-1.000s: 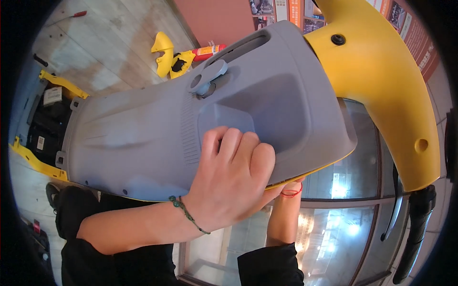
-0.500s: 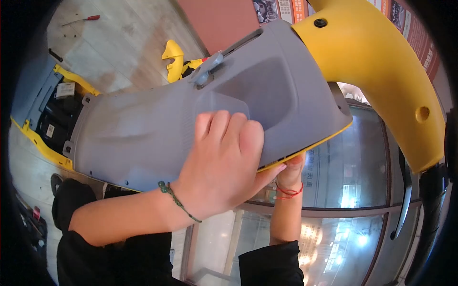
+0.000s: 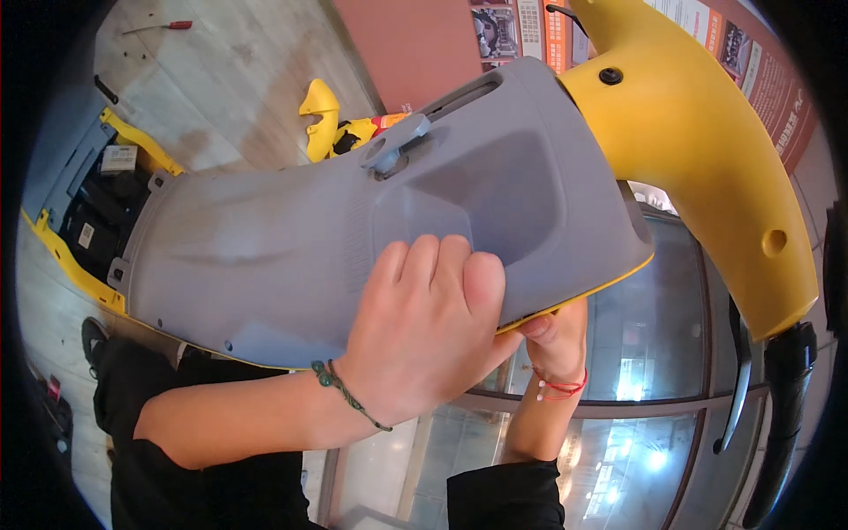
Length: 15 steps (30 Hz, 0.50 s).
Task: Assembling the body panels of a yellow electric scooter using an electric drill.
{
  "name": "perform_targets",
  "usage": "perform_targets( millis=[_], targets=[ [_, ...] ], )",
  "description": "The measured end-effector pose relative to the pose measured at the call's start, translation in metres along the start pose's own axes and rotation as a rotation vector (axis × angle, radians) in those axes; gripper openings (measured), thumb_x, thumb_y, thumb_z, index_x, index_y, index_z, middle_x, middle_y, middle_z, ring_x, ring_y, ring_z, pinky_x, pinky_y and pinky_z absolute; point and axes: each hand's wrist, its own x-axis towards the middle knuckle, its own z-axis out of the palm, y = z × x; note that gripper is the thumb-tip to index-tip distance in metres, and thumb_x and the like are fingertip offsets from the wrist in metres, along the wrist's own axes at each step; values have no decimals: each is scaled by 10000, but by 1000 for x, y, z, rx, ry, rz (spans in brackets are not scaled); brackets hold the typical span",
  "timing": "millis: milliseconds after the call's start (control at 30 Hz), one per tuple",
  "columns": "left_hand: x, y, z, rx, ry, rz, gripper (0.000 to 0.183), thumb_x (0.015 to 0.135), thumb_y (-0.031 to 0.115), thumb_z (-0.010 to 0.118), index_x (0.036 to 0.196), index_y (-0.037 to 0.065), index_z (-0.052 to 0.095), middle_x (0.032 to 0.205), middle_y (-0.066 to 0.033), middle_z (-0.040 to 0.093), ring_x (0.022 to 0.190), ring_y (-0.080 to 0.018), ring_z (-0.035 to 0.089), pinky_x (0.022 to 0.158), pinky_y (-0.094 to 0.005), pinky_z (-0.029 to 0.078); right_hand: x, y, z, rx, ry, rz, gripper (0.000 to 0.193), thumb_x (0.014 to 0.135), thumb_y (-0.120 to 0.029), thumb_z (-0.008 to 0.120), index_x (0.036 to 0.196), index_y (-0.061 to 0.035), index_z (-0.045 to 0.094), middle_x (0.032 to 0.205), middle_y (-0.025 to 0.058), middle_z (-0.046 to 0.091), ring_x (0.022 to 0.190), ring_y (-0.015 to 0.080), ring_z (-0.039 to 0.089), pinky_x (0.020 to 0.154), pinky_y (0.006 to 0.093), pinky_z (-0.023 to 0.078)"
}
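Observation:
A large grey plastic panel (image 3: 256, 256) of a yellow scooter lies across the view, with a deep recess toward its right end. My left hand (image 3: 433, 322) is closed at the panel's near edge, knuckles up against the grey face and thumb reaching toward the yellow rim. Just right of it, my right hand (image 3: 556, 340) grips the same edge from below. Its thumb shows by the rim, while its other fingers are mostly hidden. A light blue-grey lever (image 3: 397, 141) sticks up on the panel's far side.
The yellow handlebar cover (image 3: 707, 132) curves down at right to a black grip (image 3: 782, 406) and brake lever (image 3: 735, 380). A glass case (image 3: 645, 300) stands beneath. Yellow parts (image 3: 322, 110) and a red-handled screwdriver (image 3: 179, 26) lie on the floor. An open black compartment (image 3: 102, 203) is at left.
The panel's right end and the handlebar cover sit lower in view. Both hands have shifted slightly right and down with the panel edge, keeping their hold. More of the right hand shows.

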Motion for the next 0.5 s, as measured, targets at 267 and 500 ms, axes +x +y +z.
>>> perform_targets(
  millis=[267,500],
  targets=[
    [11,3,3,51,47,0,449,667,306,734,803,19,417,770,-136,470,705,-318,491,638,-395,387,5,-3,5,115,42,-98,831,589,-449,864,1157,25,485,1031,57,587,955,165,564,859,315,454],
    [5,-1,-8,52,0,33,485,691,354,751,825,13,433,792,-136,504,753,-337,518,678,-402,413,3,3,9,137,2,-231,806,813,-561,603,1335,-8,336,1294,87,448,1196,208,418,1019,367,317]
  ],
)
